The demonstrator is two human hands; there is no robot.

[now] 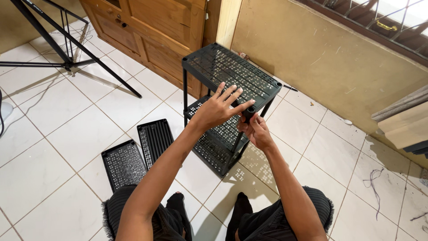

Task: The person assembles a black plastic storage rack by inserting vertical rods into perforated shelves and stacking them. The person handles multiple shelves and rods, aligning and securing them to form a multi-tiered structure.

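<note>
While the black perforated shelf rack (223,107) stands upright on the tiled floor (53,134) just ahead, its near right corner post (246,117) is gripped by the right hand (256,130), the left hand (218,108) lying spread flat on the top shelf (232,71).

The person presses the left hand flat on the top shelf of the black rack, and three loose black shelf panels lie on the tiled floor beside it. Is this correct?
Not quite. The head view shows two loose panels, not three. The left hand does lie flat on the top shelf of the rack.
</note>
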